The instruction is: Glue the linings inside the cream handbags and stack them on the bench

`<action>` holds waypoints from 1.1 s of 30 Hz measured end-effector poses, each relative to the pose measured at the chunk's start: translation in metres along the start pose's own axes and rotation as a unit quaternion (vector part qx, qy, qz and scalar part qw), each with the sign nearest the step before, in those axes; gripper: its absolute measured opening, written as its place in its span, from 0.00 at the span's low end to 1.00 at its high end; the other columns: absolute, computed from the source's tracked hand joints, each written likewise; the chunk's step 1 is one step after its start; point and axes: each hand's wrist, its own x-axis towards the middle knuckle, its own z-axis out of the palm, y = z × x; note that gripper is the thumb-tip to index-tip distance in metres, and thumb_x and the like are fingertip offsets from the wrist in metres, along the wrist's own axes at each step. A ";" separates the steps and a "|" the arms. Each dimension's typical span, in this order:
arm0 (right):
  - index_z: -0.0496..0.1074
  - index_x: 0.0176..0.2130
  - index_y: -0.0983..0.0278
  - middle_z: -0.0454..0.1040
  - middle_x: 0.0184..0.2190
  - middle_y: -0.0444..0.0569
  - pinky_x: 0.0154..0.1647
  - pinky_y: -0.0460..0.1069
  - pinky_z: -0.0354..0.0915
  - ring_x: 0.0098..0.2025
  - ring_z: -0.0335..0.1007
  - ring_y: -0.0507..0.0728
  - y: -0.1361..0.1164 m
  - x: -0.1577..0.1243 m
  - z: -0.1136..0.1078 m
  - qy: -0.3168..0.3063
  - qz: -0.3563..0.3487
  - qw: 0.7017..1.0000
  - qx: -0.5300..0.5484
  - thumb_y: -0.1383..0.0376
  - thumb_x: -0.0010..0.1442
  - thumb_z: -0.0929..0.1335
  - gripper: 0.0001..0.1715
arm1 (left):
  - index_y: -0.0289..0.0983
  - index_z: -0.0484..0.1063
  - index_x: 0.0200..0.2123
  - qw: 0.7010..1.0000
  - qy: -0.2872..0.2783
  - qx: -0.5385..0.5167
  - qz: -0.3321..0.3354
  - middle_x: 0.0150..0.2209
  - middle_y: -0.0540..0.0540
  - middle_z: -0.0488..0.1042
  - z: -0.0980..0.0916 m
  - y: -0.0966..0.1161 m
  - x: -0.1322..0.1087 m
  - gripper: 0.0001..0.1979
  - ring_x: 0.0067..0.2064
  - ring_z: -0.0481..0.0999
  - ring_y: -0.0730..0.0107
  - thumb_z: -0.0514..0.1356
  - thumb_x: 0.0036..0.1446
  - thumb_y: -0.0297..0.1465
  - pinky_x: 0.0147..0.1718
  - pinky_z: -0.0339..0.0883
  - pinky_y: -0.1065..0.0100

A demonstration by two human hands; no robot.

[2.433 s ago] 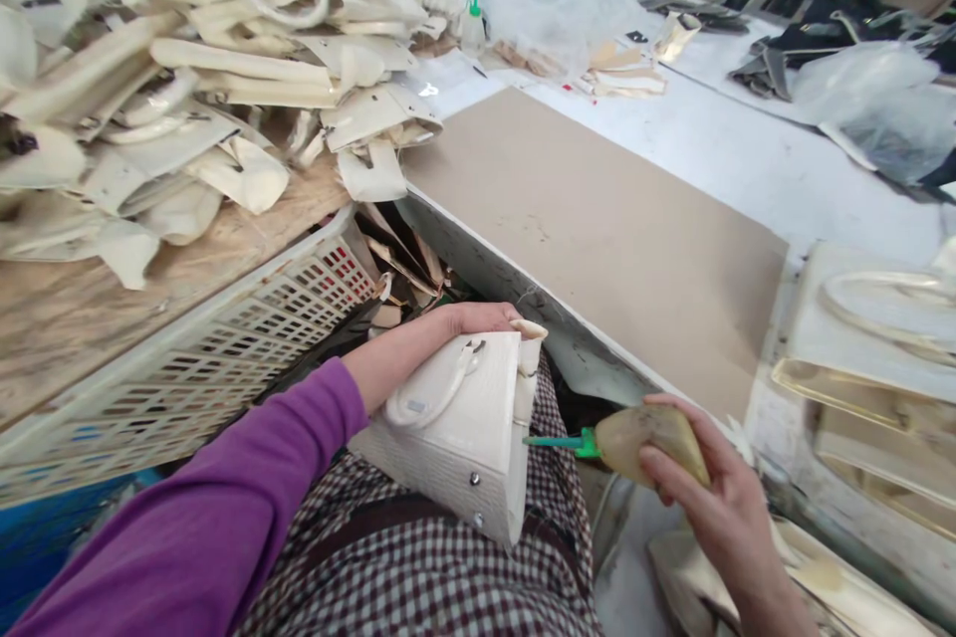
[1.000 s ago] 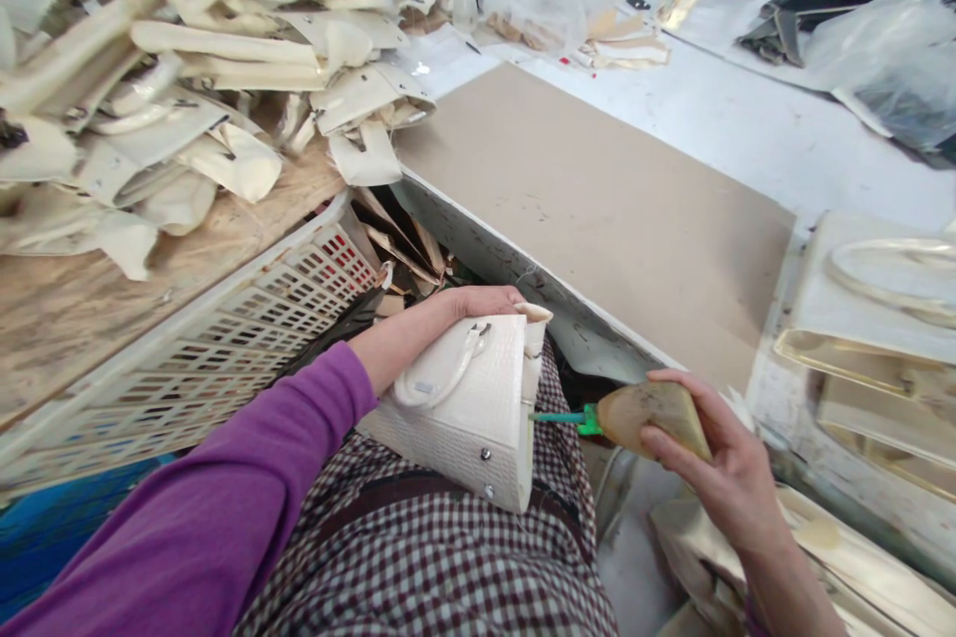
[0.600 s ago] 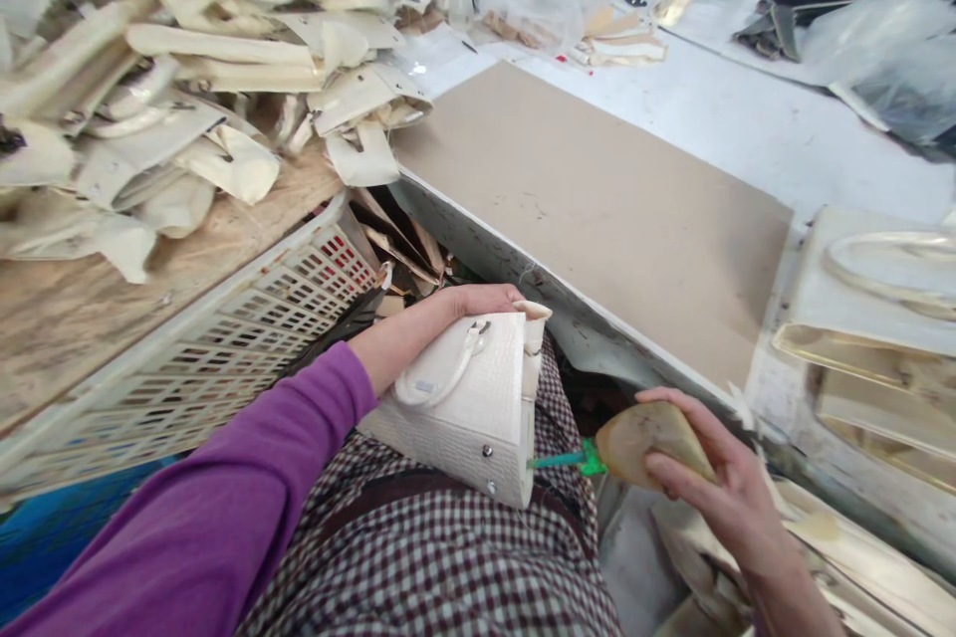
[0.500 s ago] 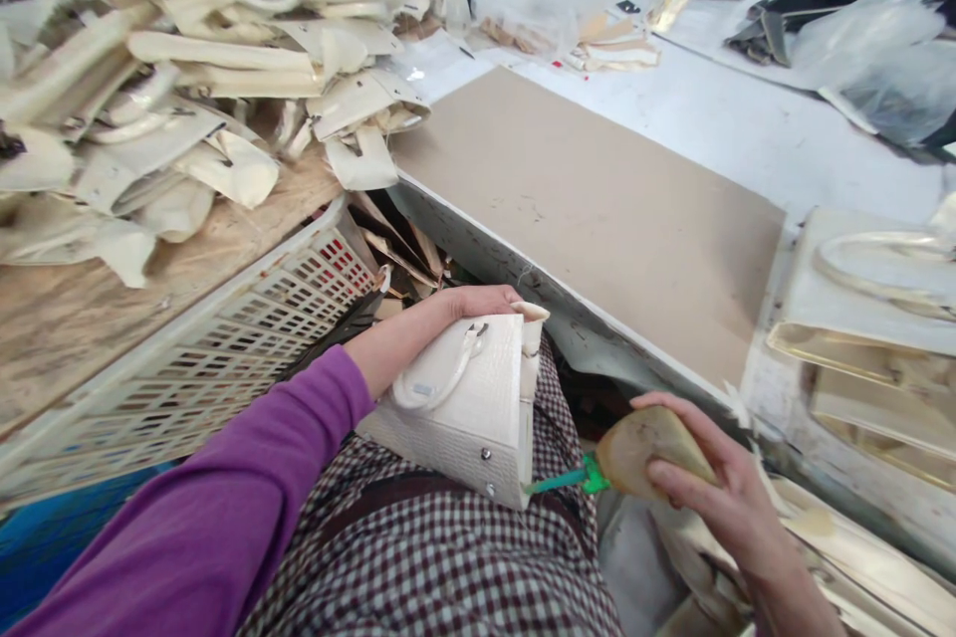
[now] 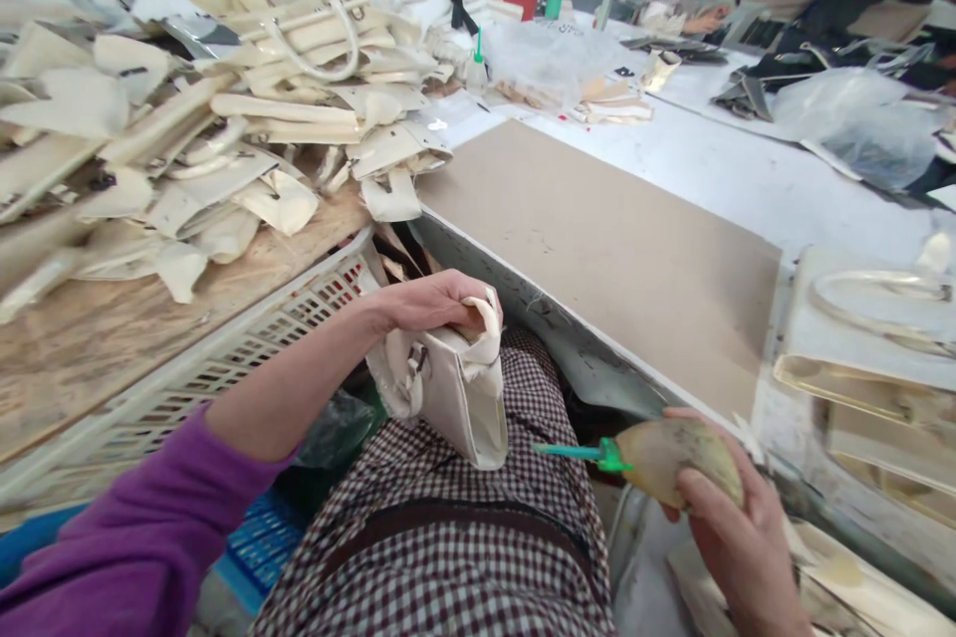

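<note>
My left hand (image 5: 429, 302) grips the top edge of a small cream handbag (image 5: 455, 388), which hangs tilted above my checked lap. Its handle dangles on the left side. My right hand (image 5: 721, 528) is wrapped around a yellowish glue squeeze bottle (image 5: 672, 458) with a green nozzle (image 5: 572, 452). The nozzle points left toward the bag, a short gap from its lower edge. Both hands sit below the front edge of the workbench.
A brown cardboard sheet (image 5: 612, 249) lies on the white bench (image 5: 747, 169). A heap of cream bag parts (image 5: 224, 119) covers a wooden board at left, above a white plastic crate (image 5: 224, 368). Finished bags (image 5: 866, 338) lie at right. Other people sit at the far end.
The bag has been turned from lying flat on my lap to hanging edge-on from my left hand. The glue nozzle has come off the bag's side. My view has tilted up.
</note>
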 end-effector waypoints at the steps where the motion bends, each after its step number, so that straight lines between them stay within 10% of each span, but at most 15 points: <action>1: 0.74 0.54 0.58 0.77 0.36 0.49 0.22 0.49 0.67 0.26 0.69 0.58 -0.002 0.000 0.006 -0.002 0.009 1.000 -0.014 0.52 0.57 0.75 0.28 | 0.33 0.79 0.34 1.000 0.003 -0.011 -0.007 0.37 0.45 0.79 0.001 -0.005 0.002 0.07 0.40 0.75 0.66 0.62 0.51 0.28 0.42 0.67 0.68; 15: 0.71 0.54 0.60 0.72 0.51 0.52 0.51 0.55 0.68 0.49 0.71 0.63 -0.002 0.025 0.044 -0.044 -0.109 0.989 -0.092 0.55 0.56 0.77 0.29 | 0.33 0.80 0.31 0.999 0.010 -0.042 -0.026 0.29 0.49 0.73 0.007 -0.039 0.036 0.07 0.31 0.69 0.72 0.64 0.49 0.30 0.31 0.61 0.72; 33: 0.71 0.53 0.56 0.75 0.47 0.49 0.43 0.51 0.71 0.44 0.73 0.60 -0.003 0.026 0.042 -0.157 -0.117 0.968 -0.156 0.54 0.59 0.75 0.25 | 0.33 0.78 0.29 0.998 0.018 -0.040 -0.040 0.27 0.49 0.72 0.006 -0.043 0.038 0.07 0.29 0.67 0.73 0.65 0.49 0.32 0.30 0.60 0.72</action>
